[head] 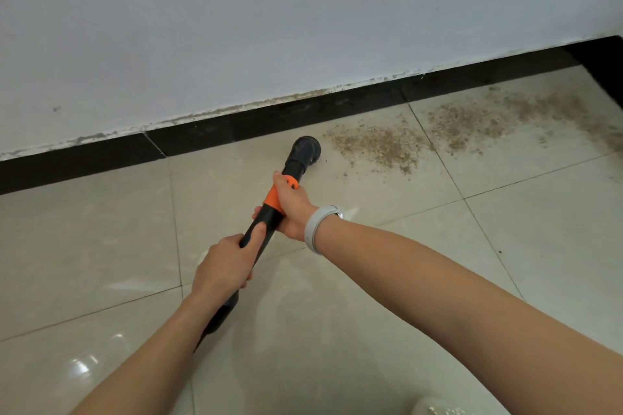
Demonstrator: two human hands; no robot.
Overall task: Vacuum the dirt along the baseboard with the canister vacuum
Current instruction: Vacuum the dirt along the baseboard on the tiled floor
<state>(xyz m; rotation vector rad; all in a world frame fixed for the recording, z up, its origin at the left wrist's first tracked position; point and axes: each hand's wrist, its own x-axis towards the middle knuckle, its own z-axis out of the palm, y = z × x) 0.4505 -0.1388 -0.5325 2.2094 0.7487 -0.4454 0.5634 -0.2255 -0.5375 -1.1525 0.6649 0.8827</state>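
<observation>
A black vacuum wand (261, 229) with an orange collar (274, 197) slants from lower left up to a round black brush nozzle (306, 147) set on the floor just in front of the black baseboard (303, 114). My right hand (292, 209), with a white wristband, grips the wand at the orange collar. Lower down the tube, my left hand (226, 263) holds the wand with its thumb laid along the top. Brown dirt (381, 145) lies scattered on the tiles right of the nozzle and stretches along the baseboard toward the right corner.
A white wall (269, 10) rises behind the baseboard, with crumbly residue on the baseboard's top edge. Glossy beige floor tiles (101, 246) fill the foreground. The baseboard turns a corner at the far right (603, 64). A pale object (441, 406) shows at the bottom edge.
</observation>
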